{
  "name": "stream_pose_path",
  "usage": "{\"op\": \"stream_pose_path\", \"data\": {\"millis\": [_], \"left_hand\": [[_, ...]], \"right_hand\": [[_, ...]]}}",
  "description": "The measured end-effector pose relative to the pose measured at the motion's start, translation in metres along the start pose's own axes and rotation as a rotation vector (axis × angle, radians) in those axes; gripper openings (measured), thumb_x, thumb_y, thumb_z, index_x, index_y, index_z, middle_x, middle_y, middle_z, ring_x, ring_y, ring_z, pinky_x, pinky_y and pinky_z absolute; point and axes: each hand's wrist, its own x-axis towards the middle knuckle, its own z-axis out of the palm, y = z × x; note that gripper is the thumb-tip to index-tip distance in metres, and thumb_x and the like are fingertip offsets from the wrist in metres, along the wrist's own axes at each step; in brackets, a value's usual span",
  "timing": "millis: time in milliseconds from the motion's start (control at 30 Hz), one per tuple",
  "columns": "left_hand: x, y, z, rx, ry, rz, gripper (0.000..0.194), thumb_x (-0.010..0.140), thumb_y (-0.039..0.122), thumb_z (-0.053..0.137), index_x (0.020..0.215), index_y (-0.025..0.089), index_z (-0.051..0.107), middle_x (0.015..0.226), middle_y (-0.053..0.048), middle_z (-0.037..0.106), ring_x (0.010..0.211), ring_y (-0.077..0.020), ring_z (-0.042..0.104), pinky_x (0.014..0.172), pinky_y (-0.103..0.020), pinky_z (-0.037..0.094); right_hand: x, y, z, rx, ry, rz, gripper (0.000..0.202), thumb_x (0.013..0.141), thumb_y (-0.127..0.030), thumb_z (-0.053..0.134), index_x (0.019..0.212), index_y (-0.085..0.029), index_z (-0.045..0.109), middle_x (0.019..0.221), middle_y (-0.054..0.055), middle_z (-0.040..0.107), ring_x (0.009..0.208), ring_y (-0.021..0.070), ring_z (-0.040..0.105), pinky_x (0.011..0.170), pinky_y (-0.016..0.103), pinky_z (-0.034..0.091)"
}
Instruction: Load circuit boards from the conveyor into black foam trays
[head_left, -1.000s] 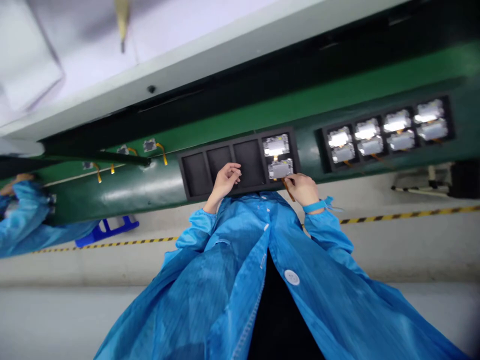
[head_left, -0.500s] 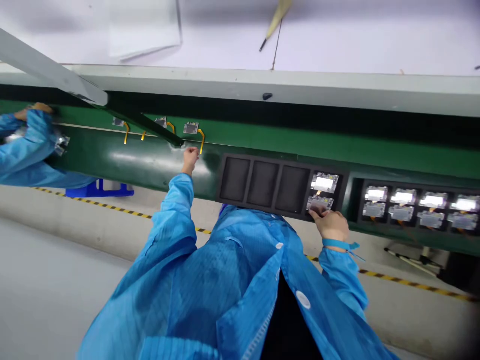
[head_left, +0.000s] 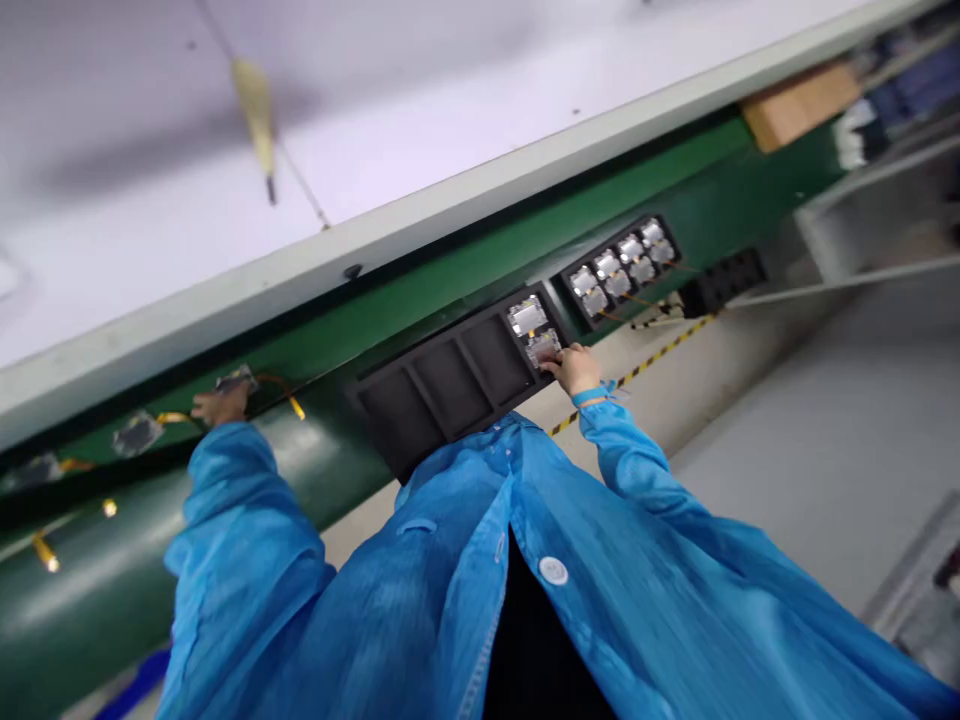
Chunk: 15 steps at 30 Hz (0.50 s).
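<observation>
My left hand (head_left: 221, 403) is at the back strip of the green bench, its fingers closed on a small circuit module (head_left: 235, 378) with an orange flex cable. My right hand (head_left: 576, 370) rests at the near right corner of a black tray (head_left: 442, 440), thumb and fingers closed on the lower module (head_left: 543, 347) in the rightmost compartment. Above that one, in the same compartment, lies a module with a bright silver face (head_left: 527, 315). The tray's other three compartments hold nothing.
Another black tray (head_left: 587, 318) filled with several modules stands to the right. More modules, one of them blurred (head_left: 138, 434), lie at the left. A white shelf edge (head_left: 450, 205) runs above the bench, with a cardboard box (head_left: 802, 103) at the far right.
The view has turned and swung right. My left hand has moved from the bench front to the nearest module and closed on it. My right hand stays at the tray's corner.
</observation>
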Motion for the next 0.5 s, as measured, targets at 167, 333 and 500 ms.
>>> {"op": "stream_pose_path", "data": {"millis": [167,333,500], "left_hand": [[0.039,-0.005,0.015,0.234,-0.014,-0.096,0.061,0.071,0.037,0.081,0.115,0.028,0.04,0.167,-0.018,0.044,0.159,-0.0413,0.039,0.121,-0.065,0.042],[0.052,-0.003,0.018,0.338,-0.017,-0.012,0.064,0.068,0.041,0.077,0.121,0.029,0.043,0.167,-0.017,0.048,0.161,-0.0399,0.036,0.123,-0.07,0.036],[0.032,0.01,0.004,0.304,-0.122,0.075,0.07,0.058,0.047,0.08,0.114,0.029,0.044,0.16,-0.02,0.052,0.156,-0.0478,0.04,0.114,-0.074,0.044]], "right_hand": [[-0.004,-0.005,0.006,0.086,0.025,0.128,0.042,0.089,-0.061,0.078,0.087,-0.019,0.078,0.104,0.017,0.068,0.111,0.0338,0.059,0.091,0.043,0.054],[-0.006,-0.005,0.014,0.126,0.075,0.145,0.039,0.091,-0.058,0.078,0.093,-0.02,0.08,0.106,0.017,0.067,0.113,0.0363,0.059,0.093,0.048,0.055],[-0.009,-0.009,0.018,0.141,0.125,0.167,0.021,0.094,-0.039,0.075,0.095,-0.018,0.079,0.11,0.019,0.066,0.115,0.0371,0.058,0.095,0.048,0.054]]}}
